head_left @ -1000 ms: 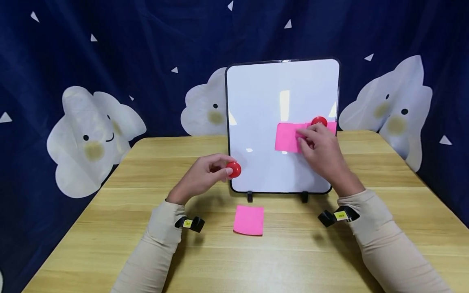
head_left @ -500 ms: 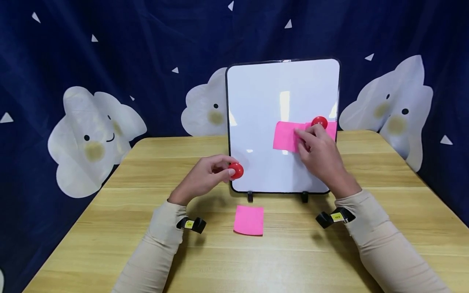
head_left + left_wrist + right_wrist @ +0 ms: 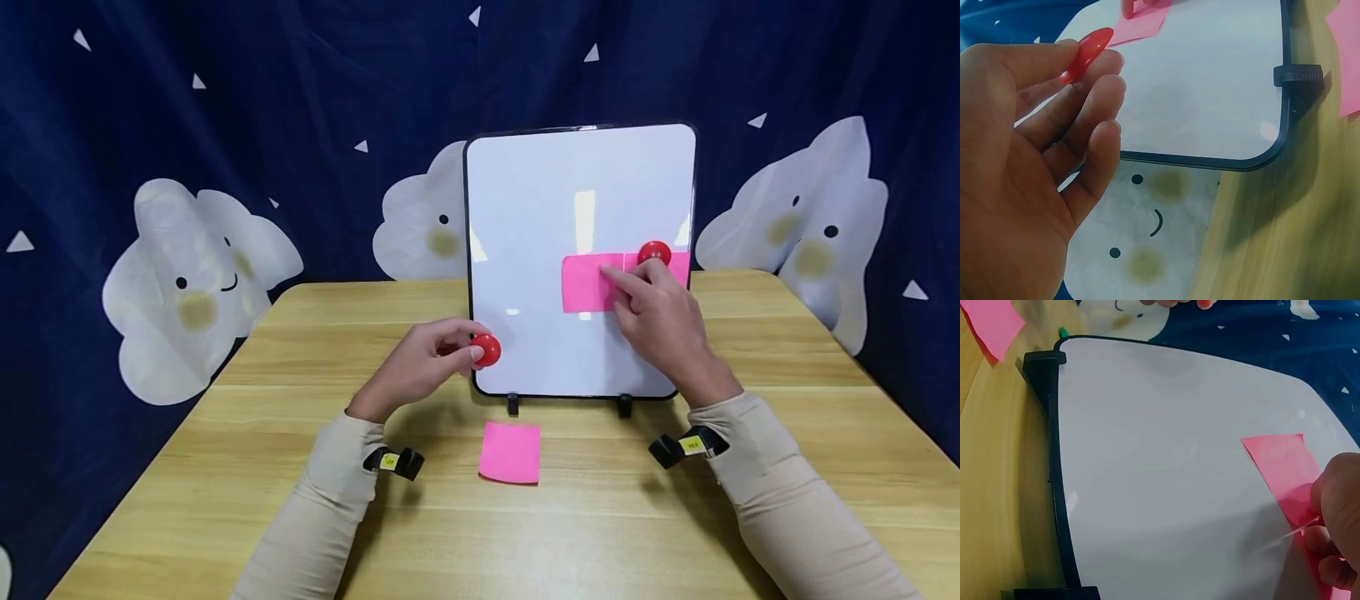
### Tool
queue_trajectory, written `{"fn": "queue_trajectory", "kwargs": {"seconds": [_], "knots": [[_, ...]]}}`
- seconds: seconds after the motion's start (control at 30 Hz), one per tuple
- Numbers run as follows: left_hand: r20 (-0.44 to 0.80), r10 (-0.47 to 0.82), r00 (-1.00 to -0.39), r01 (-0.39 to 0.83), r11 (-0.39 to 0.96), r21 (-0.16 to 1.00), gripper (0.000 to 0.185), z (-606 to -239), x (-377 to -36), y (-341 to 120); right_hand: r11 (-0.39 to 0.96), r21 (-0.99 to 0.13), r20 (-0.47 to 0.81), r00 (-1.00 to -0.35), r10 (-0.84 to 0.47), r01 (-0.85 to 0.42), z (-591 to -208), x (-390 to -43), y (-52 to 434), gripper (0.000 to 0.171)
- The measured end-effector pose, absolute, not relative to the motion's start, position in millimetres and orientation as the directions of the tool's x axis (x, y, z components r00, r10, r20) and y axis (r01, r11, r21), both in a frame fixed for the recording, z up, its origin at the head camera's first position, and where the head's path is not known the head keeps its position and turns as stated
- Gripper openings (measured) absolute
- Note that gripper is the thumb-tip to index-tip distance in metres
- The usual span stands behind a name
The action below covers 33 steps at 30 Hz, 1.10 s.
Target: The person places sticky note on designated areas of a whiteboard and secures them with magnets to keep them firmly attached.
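Observation:
At the whiteboard's (image 3: 540, 192) lower left edge, my left hand (image 3: 416, 358) pinches a round red magnet (image 3: 489, 350) between thumb and fingers. The left wrist view shows this magnet (image 3: 1090, 55) edge-on, the other fingers loosely bent. My right hand (image 3: 667, 321) holds a pink sticky note (image 3: 581, 283) against the board at its right part, index finger on the front and thumb lower down. Right beside it sits a second pink note (image 3: 680, 267), partly behind the hand, with another red magnet (image 3: 655, 250) at its top edge.
A loose pink note (image 3: 510, 452) lies on the wooden table (image 3: 585, 533) in front of the board. Two black feet (image 3: 513, 405) support the board's bottom edge. Behind hangs a dark blue curtain (image 3: 337, 67) with cloud faces.
The left hand and its magnet have shifted slightly right, over the board's edge. The right hand's index finger has straightened a little, and the note it holds has slid slightly left.

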<state>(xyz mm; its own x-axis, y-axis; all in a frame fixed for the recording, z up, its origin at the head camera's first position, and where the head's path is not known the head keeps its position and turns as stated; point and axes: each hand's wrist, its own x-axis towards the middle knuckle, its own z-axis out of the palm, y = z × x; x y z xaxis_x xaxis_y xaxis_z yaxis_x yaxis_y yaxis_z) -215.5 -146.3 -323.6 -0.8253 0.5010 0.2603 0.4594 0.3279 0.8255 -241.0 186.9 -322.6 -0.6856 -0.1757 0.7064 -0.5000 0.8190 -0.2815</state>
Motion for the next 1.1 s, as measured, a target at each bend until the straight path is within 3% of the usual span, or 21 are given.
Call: {"fn": "queue_trajectory", "kwargs": {"seconds": [1.1], "knots": [[0.314,0.438,-0.843,0.467,0.302,0.831,0.016,-305.9,-238.3,-84.9,0.804,-0.268,0.722,-0.663,-0.198,-0.531,-326.7,-244.4,192.3,0.041]]}}
